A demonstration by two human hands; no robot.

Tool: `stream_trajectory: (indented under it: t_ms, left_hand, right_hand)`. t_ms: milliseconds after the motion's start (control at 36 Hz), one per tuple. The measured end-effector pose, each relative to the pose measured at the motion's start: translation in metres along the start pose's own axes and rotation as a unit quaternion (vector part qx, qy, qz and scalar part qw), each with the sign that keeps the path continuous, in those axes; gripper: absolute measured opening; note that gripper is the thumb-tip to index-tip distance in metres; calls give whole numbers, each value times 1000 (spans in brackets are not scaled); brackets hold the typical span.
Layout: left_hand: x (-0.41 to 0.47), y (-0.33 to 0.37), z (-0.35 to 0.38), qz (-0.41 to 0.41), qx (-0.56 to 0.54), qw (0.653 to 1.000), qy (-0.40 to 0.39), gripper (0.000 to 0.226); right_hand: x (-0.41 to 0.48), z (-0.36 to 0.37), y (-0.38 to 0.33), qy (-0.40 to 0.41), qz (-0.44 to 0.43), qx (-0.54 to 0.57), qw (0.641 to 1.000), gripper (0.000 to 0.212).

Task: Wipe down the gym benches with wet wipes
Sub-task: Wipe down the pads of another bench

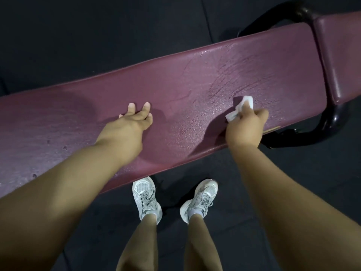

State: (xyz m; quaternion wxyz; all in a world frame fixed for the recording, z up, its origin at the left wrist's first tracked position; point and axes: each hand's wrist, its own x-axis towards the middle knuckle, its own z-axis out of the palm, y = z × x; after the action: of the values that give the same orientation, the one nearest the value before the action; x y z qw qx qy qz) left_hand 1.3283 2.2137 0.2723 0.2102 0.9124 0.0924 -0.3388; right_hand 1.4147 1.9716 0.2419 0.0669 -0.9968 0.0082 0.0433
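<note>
A long maroon padded gym bench [175,85] runs across the view from lower left to upper right. Wet streaks shine on its right half. My right hand [246,126] grips a crumpled white wet wipe [242,107] and holds it against the pad near the bench's right end. My left hand [134,118] rests on the middle of the pad with its fingers stretched forward, holding nothing.
A second maroon pad [341,55] joins the bench at the far right, over a black tubular frame [320,132]. Dark rubber floor [78,36] lies all around. My feet in white sneakers [146,198] stand just below the bench's near edge.
</note>
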Motion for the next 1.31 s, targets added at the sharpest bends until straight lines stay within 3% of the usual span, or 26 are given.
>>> stream_trajectory:
  t_ms: [56, 111, 167, 250, 306, 361, 472, 556, 611, 667, 694, 722, 778, 833, 861, 889, 972, 1056, 1111, 1167, 1194, 1250, 1306]
  left_hand:
    - [1, 0, 1, 0, 0, 1000, -7, 85]
    - [2, -3, 0, 7, -9, 1000, -8, 87]
    - [2, -6, -2, 10, -18, 1000, -5, 89]
    - [2, -7, -7, 20, -25, 999, -2, 89]
    - [2, -7, -7, 27, -24, 999, -1, 88]
    - [2, -5, -8, 26, -24, 999, -2, 88]
    - [4, -3, -14, 16, -41, 999, -5, 85]
    - [8, -5, -23, 0, -73, 997, 10, 78]
    - [10, -6, -27, -1, -79, 996, 31, 70]
    - [13, -9, -29, -13, -93, 994, 61, 66]
    - [15, -12, -30, -24, -102, 991, 78, 65]
    - [17, -15, -30, -34, -107, 989, 96, 65]
    - [21, -24, -32, -54, -96, 986, 124, 66]
    - [22, -30, -36, -88, -80, 986, 115, 68]
    - [21, -32, -38, -105, -78, 987, 94, 70]
    - [20, -34, -38, -116, -77, 988, 66, 74]
    - [19, -35, -36, -134, -76, 988, 10, 84]
    - [23, -35, -34, -153, -77, 985, -4, 86]
    - [25, -35, -30, -153, -83, 985, 1, 86]
    - [26, -35, -29, -156, -90, 984, 3, 89]
    - [25, -34, -30, -161, -94, 983, 1, 90]
    - [23, -33, -35, -166, -98, 981, -7, 88]
    - [22, -33, -38, -158, -97, 983, -7, 85]
  right_hand:
    - [-13, 3, -27, 2, 39, 18, 999, 21]
    - [-40, 13, -51, -17, 2, 93, 995, 35]
    - [-68, 20, -67, -75, -147, 121, 979, 46]
    - [-71, 23, -58, -149, -351, 89, 920, 50]
    - [-51, 13, -48, -184, -443, 33, 877, 40]
    - [-20, -4, -43, -164, -389, 26, 906, 20]
    - [48, -19, -34, -85, -97, 47, 991, 17]
    - [68, -17, -51, -16, 112, 112, 987, 21]
    - [58, -12, -77, -62, 118, 183, 974, 47]
    - [36, -4, -92, -120, -36, 115, 986, 53]
    - [23, -2, -99, -166, -145, 89, 971, 50]
    - [11, 1, -101, -221, -262, 76, 936, 43]
    - [-1, -6, -104, -319, -405, 72, 854, 14]
    - [11, -9, -95, -344, -471, 58, 810, 28]
    - [23, -11, -90, -338, -449, 64, 825, 28]
    - [40, -15, -87, -331, -378, 75, 862, 24]
    - [91, -11, -74, -202, -97, 126, 967, 21]
    - [109, -8, -83, -107, -3, 110, 988, 52]
    - [101, 3, -100, -85, 29, 117, 989, 55]
    - [83, 15, -117, -92, -24, 134, 986, 39]
    - [72, 17, -125, -109, -93, 136, 980, 34]
    - [53, 19, -135, -169, -275, 103, 941, 44]
    - [53, 14, -134, -207, -402, 34, 891, 53]
